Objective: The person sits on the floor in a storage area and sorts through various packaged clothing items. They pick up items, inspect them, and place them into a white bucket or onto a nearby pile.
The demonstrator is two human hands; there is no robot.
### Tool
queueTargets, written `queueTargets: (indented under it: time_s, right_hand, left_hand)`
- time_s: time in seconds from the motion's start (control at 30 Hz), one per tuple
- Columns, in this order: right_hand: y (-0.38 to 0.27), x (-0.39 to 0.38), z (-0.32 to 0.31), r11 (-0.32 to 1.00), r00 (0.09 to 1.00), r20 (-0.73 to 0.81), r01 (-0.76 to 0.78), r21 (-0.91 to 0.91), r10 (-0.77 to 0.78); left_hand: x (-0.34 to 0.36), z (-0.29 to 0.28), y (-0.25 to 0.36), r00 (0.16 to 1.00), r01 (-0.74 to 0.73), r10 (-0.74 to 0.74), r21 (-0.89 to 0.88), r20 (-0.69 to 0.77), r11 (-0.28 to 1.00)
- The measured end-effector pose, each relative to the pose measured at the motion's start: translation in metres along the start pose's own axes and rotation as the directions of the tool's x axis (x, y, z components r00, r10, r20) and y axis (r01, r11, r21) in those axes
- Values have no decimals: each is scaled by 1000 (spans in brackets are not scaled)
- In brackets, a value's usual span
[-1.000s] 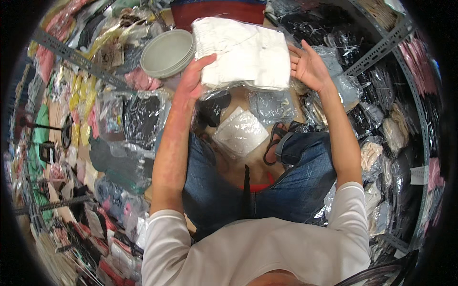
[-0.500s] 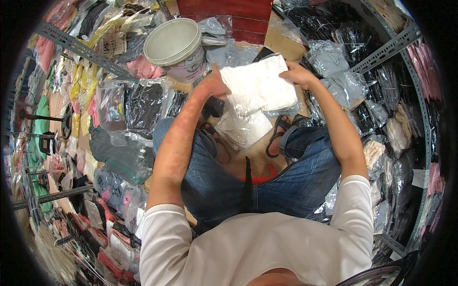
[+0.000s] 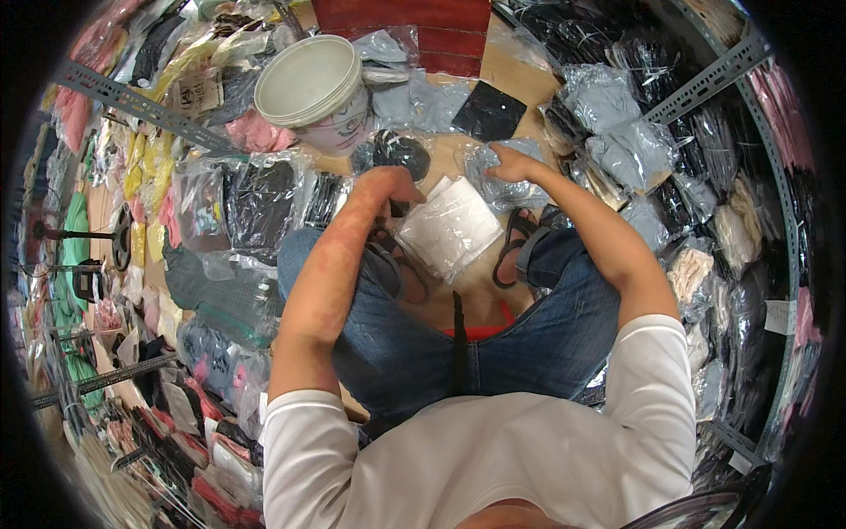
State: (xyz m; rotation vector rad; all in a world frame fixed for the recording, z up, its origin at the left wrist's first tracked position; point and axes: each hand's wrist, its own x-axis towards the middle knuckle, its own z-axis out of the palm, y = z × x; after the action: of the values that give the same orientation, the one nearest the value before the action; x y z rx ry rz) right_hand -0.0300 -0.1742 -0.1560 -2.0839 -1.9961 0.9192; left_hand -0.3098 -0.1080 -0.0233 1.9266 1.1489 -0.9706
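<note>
A white packet in clear plastic (image 3: 451,231) lies on the floor between my feet, its corner up beside my left hand. My left hand (image 3: 393,183) hangs at the packet's upper left edge, fingers pointing down and mostly hidden, so its hold is unclear. My right hand (image 3: 515,165) is beyond the packet to the right, thumb and forefinger apart over a grey item in clear plastic (image 3: 508,187), touching or nearly touching it. Just past my left hand lies a dark bagged item (image 3: 401,152).
A white bucket (image 3: 310,81) stands at the far left. A black flat packet (image 3: 490,112) lies on cardboard near a red wooden piece (image 3: 401,26). Bagged garments crowd both sides, with grey ones (image 3: 630,145) on the right. Perforated metal bars (image 3: 141,106) run along the sides.
The white packet that both hands held up is now down on the floor between my feet. My right hand has moved left and down onto the grey bagged item; my left hand has lowered.
</note>
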Motion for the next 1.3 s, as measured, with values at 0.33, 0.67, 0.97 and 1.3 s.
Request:
queueTargets:
  time_s: [0.33,0.67,0.97,1.3]
  right_hand:
    - [-16,-5,-11,980,969,206,165,-113,-139]
    - [-37,69,-40,962,927,288,267,-56,-241]
    - [-86,279,35,843,969,-237,178,508,-62]
    - [-114,437,65,903,858,-505,286,319,-93]
  left_hand:
    - [38,1,-23,891,-200,177,-13,-418,980]
    - [26,-89,-101,728,-188,46,-136,-684,973]
    - [28,-78,-107,838,-64,-21,-135,-546,989]
    - [22,-79,-99,859,-155,20,-223,-512,963]
